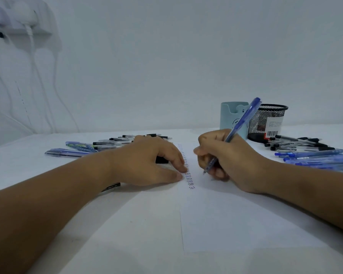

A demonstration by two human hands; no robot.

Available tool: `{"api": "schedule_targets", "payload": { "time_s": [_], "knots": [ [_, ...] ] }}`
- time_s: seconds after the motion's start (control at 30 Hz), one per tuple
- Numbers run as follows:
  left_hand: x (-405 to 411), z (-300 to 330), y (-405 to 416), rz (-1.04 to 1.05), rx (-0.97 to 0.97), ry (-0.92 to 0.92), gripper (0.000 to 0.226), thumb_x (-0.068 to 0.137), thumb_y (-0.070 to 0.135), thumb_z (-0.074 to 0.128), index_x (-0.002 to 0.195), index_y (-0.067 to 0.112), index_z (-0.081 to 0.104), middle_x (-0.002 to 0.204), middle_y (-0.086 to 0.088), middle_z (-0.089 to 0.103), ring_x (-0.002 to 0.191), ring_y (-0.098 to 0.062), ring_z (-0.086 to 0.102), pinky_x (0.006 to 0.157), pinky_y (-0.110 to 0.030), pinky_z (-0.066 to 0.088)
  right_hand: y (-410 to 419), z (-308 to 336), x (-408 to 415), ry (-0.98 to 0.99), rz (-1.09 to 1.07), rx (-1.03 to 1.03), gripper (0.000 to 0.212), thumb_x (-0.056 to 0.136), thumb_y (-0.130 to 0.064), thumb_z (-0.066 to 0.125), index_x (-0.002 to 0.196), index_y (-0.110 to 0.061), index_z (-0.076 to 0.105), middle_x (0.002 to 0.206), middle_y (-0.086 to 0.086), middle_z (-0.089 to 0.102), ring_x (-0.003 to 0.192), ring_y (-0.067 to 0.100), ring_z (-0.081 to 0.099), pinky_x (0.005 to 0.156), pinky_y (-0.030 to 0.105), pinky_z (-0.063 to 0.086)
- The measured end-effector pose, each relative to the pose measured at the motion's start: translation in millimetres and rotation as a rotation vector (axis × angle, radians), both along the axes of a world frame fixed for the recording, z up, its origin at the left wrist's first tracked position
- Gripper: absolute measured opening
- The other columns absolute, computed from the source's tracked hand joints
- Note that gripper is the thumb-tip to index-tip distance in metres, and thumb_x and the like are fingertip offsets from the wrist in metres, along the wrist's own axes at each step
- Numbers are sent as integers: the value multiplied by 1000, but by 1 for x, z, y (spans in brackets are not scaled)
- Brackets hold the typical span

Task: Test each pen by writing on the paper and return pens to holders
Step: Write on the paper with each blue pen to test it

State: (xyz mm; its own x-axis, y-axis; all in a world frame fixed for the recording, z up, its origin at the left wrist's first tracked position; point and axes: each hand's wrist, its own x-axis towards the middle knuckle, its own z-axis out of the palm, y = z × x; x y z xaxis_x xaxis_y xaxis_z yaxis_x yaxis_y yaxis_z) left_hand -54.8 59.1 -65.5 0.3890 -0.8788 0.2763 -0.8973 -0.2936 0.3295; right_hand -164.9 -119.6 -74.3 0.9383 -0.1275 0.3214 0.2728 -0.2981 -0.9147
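Your right hand (pixel 226 159) gripped a blue pen (pixel 234 133), tip just at the paper (pixel 236 218) beside the column of test words (pixel 189 175). Your left hand (pixel 147 161) lay open, fingertips pinning the sheet's 9 o'clock edge. Had that pressure eased, the sheet could have slid mid-stroke; the holders (pixel 234 115) at 1 o'clock looked empty, so sorted piles risked mixing.

light: dim, cool bluish cast
shadows: soft, thrown near and under both forearms
blur: far-left wall cables smeared
edges: wide-angle bending seen
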Motion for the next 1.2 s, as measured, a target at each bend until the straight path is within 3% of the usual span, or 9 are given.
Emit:
{"api": "schedule_targets", "payload": {
  "time_s": [0.1,0.17,0.27,0.4,0.57,0.8,0.97,1.03,1.2],
  "knots": [
    [0,-2,-4,8,-21,9,26,80,53,61,85,34,78,106,28,69,112,6,58,109,-31,37,-4,3,1,-25,-22,86,39,86,-10,63,52,-17,44,53,10,44,48,23,37,46,24,27],
    [1,-3,-7,12,-31,-25,26,82,53,59,81,33,76,105,25,70,110,0,59,105,-33,38,-8,6,1,-39,-104,70,27,95,-29,66,79,-16,50,49,4,43,43,20,38,43,21,29],
    [0,-5,-8,7,-43,-88,25,85,54,58,82,33,73,103,26,69,108,-1,60,108,-43,37,-17,8,1,-62,-169,33,46,91,-59,51,110,-17,48,45,2,41,37,17,34,41,19,28],
    [-3,-7,-6,12,-74,-106,17,88,46,61,81,34,70,102,27,69,108,1,59,110,-46,33,-25,8,3,-114,-189,56,34,106,-43,39,102,-15,56,44,7,35,33,18,29,41,20,25],
    [-5,-7,-6,26,-72,-124,19,87,47,58,79,34,69,102,28,68,108,-1,58,112,-48,28,-28,10,3,-143,-225,-70,30,107,-25,37,96,-7,57,43,12,42,31,17,32,38,21,28],
    [-6,-7,-6,21,-73,-146,17,94,38,65,77,33,66,101,28,69,105,-1,58,105,-49,36,-34,19,3,-93,-134,-65,26,106,-25,48,95,-14,69,64,3,57,50,20,52,44,23,40],
    [-9,-10,-7,38,-89,-213,16,93,44,63,80,36,63,103,24,68,106,-4,58,106,-44,33,-77,57,-11,-21,-237,-606,11,95,-26,66,99,-27,76,76,3,68,62,6,63,66,23,50],
    [-8,-11,-5,36,-114,-227,13,91,50,61,83,40,63,102,22,68,105,-4,60,103,-44,38,-105,72,-20,77,-271,-836,13,92,-20,71,100,-29,76,77,-2,71,60,1,60,65,17,48],
    [-6,-16,-6,51,-157,-293,11,92,53,63,87,44,64,103,24,68,100,0,63,91,-45,45,-166,87,-44,444,-310,-1093,14,87,-18,75,88,-32,78,71,-10,73,66,5,62,72,26,51]
  ]
}}
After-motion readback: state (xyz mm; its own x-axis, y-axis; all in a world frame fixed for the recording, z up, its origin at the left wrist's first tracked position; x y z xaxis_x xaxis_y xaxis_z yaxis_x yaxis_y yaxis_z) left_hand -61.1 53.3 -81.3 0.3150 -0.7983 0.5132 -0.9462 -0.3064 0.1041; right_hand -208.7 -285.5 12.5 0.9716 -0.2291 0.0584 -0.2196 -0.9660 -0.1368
